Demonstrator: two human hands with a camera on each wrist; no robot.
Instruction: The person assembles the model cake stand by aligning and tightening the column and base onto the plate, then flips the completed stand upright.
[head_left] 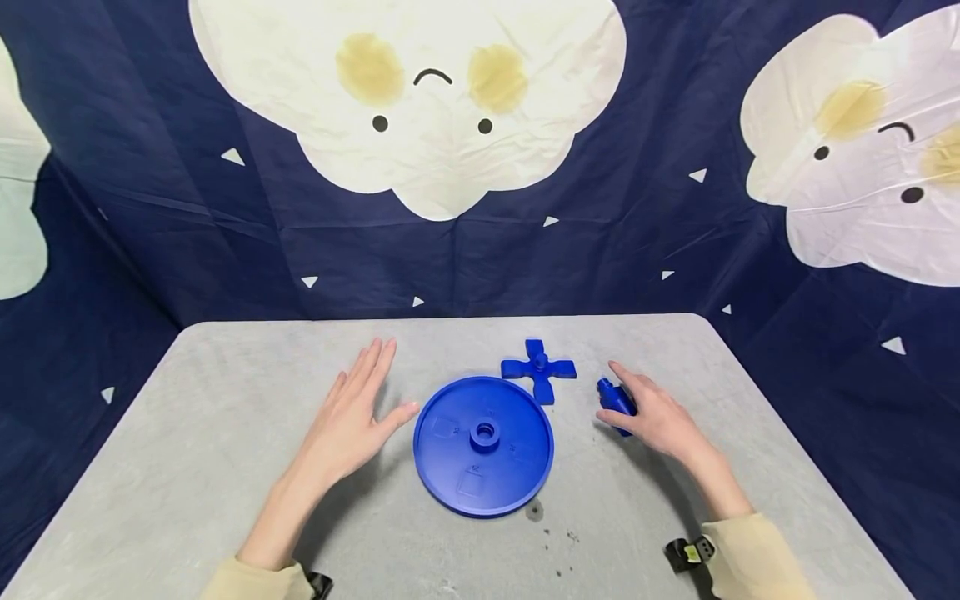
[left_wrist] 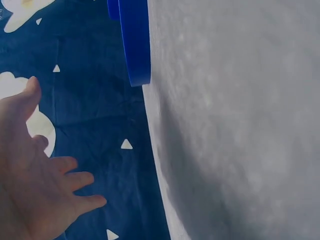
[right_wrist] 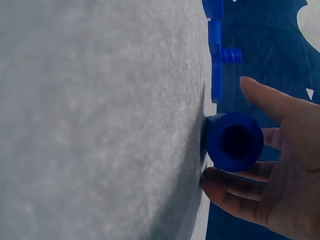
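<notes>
A round blue plastic disc [head_left: 450, 462] with a raised rim and a hollow central hub lies on the table. My left hand [head_left: 352, 429] hovers at its left side, fingers straight and thumb spread toward the rim, holding nothing. On the right, a short blue tube-like piece [head_left: 617, 400] with a narrower end lies on its side. My right hand [head_left: 660, 421] reaches around it from the right. In the right wrist view, the thumb stands apart from the tube-like piece [right_wrist: 215, 142], whose hollow end shows, and the fingers extend behind and beside it.
A blue cross-shaped piece [head_left: 558, 368] with an upright threaded peg lies just behind the disc, toward the tube-like piece. The grey table [head_left: 225, 467] ends at a dark blue cloth [head_left: 360, 267] with white clouds. Dark spots mark the table in front of the disc.
</notes>
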